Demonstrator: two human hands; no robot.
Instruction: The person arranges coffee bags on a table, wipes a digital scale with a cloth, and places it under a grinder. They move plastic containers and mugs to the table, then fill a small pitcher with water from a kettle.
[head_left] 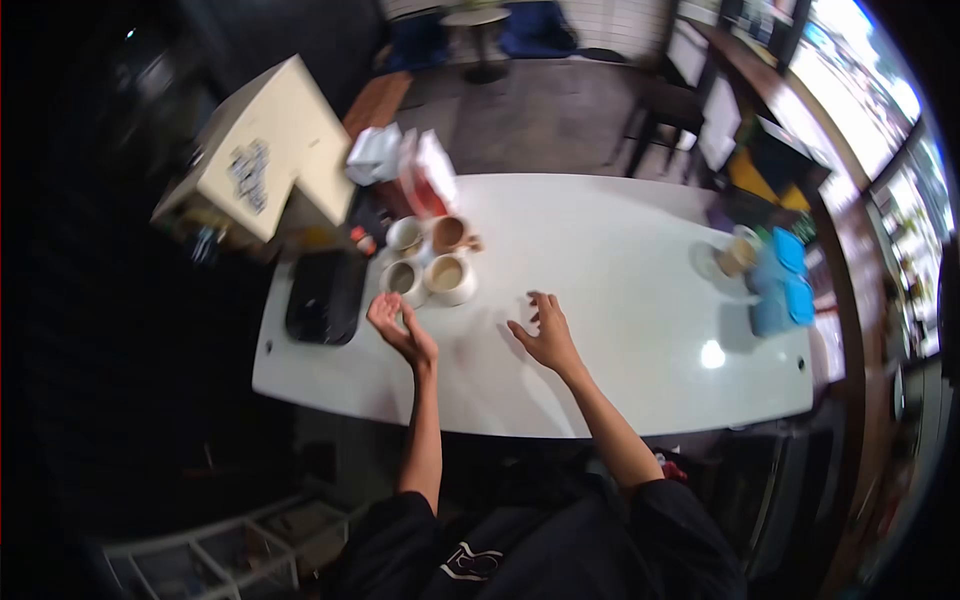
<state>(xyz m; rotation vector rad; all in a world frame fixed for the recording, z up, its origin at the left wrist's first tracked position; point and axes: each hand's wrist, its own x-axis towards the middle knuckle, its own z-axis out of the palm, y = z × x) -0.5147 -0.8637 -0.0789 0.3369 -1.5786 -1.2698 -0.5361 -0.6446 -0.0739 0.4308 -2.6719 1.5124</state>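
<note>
Over the white table, my left hand (402, 330) is open with its palm turned up and inward, its fingertips close to the front cups. My right hand (545, 335) is open too, fingers spread and slightly bent, with nothing in it. Several cups stand grouped beyond my left hand: a white cup (449, 294) at the front right, another white cup (414, 296) partly behind my fingers, a pale cup (405, 236) at the back left and a brown cup (449, 235) at the back right.
A cream coffee machine (312, 140) and a black tray (325, 300) stand left on the table (600, 240). Red-and-white bags (428, 175) sit behind the cups. On the right are a beige cup (738, 257) and blue-lidded containers (780, 308). Windows line the far right.
</note>
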